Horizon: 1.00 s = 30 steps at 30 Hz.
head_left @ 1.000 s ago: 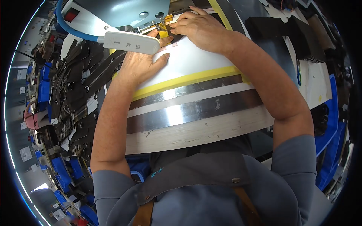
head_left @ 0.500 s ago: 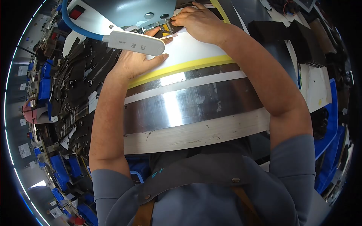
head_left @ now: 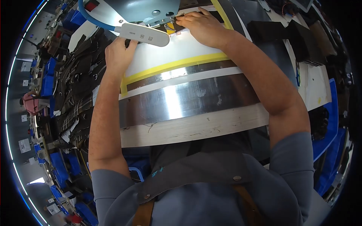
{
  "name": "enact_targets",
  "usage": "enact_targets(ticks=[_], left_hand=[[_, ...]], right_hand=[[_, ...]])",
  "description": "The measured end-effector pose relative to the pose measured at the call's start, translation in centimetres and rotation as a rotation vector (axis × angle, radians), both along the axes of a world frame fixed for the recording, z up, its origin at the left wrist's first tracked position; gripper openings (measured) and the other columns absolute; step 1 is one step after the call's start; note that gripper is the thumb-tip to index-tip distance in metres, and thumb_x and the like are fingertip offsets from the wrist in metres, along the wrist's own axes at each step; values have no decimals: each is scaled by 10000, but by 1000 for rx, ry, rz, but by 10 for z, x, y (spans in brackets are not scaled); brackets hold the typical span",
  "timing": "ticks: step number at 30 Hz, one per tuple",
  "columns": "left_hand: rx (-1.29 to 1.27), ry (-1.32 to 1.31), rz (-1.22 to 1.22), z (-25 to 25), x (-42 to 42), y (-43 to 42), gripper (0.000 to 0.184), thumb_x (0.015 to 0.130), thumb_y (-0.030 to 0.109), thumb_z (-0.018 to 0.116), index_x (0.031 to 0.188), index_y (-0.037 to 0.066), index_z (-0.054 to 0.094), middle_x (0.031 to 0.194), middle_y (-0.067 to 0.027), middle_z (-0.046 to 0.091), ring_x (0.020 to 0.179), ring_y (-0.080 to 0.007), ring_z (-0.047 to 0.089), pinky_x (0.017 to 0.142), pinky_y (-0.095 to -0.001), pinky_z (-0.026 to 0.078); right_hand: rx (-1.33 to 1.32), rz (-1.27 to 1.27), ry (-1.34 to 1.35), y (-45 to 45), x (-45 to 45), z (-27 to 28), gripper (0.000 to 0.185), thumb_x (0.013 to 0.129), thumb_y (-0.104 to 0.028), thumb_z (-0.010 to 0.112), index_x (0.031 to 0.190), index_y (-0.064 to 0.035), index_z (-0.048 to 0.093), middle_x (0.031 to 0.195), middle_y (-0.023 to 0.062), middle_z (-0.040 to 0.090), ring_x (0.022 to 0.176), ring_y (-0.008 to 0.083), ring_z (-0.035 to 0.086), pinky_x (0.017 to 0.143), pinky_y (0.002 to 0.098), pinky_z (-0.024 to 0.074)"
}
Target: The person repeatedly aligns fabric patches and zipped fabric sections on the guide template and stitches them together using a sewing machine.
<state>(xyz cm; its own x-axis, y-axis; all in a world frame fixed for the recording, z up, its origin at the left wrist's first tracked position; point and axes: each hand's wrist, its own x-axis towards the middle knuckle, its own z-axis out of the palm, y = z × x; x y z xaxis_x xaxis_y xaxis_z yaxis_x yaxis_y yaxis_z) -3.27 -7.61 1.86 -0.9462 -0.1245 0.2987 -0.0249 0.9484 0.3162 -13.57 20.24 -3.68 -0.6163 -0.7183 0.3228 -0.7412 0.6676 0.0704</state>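
A blue-grey sewing machine stands at the top centre, with a white lamp head on a blue hose in front of it. Beneath lies a white sheet edged with yellow tape. My right hand rests on dark material beside the needle area, its fingers spread. At the sheet's left edge is my left hand, thumb apart from the fingers; the fingertips are partly hidden by the lamp, near something dark.
Dark fabric pieces are heaped at the left. Black blocks or stacks stand at the right, above a blue bin. A metal strip and pale table edge run before me. A person in pink is far left.
My left hand has moved left, away from the needle area to the sheet's left edge. The right hand stays near the needle. The view has shifted slightly.
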Motion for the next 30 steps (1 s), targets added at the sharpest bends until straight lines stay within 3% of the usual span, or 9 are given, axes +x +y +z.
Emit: enact_targets(ticks=[3, 11, 14, 17, 20, 21, 26, 28, 30], left_hand=[[-65, -266, 157, -8, -8, -17, 606, 959, 512, 541, 1407, 105, 580, 1257, -199, 681, 1200, -382, 633, 1071, -461, 439], [-168, -358, 14, 15, 13, -24, 735, 815, 599, 695, 1371, 123, 629, 1376, -126, 621, 1259, -302, 604, 1102, -438, 389], [-118, -417, -26, 18, 17, -25, 773, 765, 589, 779, 1320, 65, 654, 1357, -121, 623, 1244, -296, 607, 1079, -402, 413], [283, -485, -63, 18, 20, -36, 744, 699, 418, 919, 1218, -53, 669, 1160, -128, 675, 1097, -245, 645, 963, -335, 481], [379, -421, -184, 27, 23, -38, 639, 738, 345, 908, 1186, -52, 684, 1019, -110, 686, 999, -231, 654, 932, -324, 481], [359, -459, -213, 34, 26, -39, 498, 803, 285, 861, 1127, -55, 693, 942, -84, 673, 943, -199, 640, 894, -310, 478], [346, -698, -300, 96, 51, -38, 366, 866, 250, 806, 1064, -31, 682, 923, -28, 667, 889, -110, 615, 811, -266, 478], [656, -613, -356, 122, 74, -40, 344, 900, 223, 776, 1128, -10, 666, 956, -23, 682, 883, -90, 626, 815, -249, 488], [836, -318, -236, 137, 101, -41, 316, 949, 194, 722, 1193, 9, 646, 1023, -44, 703, 881, -94, 647, 830, -258, 511]], right_hand=[[-25, 8, 66, 5, 3, -7, 484, 1005, -51, 438, 1461, -172, 547, 1501, -14, 543, 1417, 160, 447, 1255, 493, 219], [-84, 141, 28, 26, 46, 9, 396, 988, -126, 526, 1370, -126, 628, 1408, 10, 616, 1364, 180, 504, 1240, 530, 236], [-104, 191, -21, 33, 58, 13, 378, 975, -125, 551, 1340, -117, 647, 1401, 23, 620, 1351, 189, 512, 1234, 542, 243], [-140, 231, -8, 36, 61, 12, 342, 978, -142, 560, 1302, -107, 664, 1386, 37, 629, 1338, 202, 522, 1213, 553, 271], [-186, 245, -42, 36, 61, 11, 333, 984, -156, 561, 1296, -104, 666, 1380, 43, 633, 1336, 210, 523, 1204, 555, 284], [-210, 240, -82, 36, 60, 11, 332, 987, -163, 563, 1298, -104, 666, 1377, 46, 634, 1335, 214, 524, 1200, 555, 289], [-218, 318, -78, 37, 65, 16, 292, 970, -180, 607, 1238, -99, 690, 1333, 58, 657, 1304, 227, 543, 1182, 545, 317], [-270, 433, -153, 33, 75, 26, 262, 960, -200, 633, 1183, -89, 711, 1249, 63, 694, 1221, 244, 599, 1146, 492, 372], [-305, 464, -243, 25, 95, 45, 268, 955, -235, 653, 1150, -63, 718, 1174, 90, 713, 1124, 282, 641, 1085, 457, 437]])
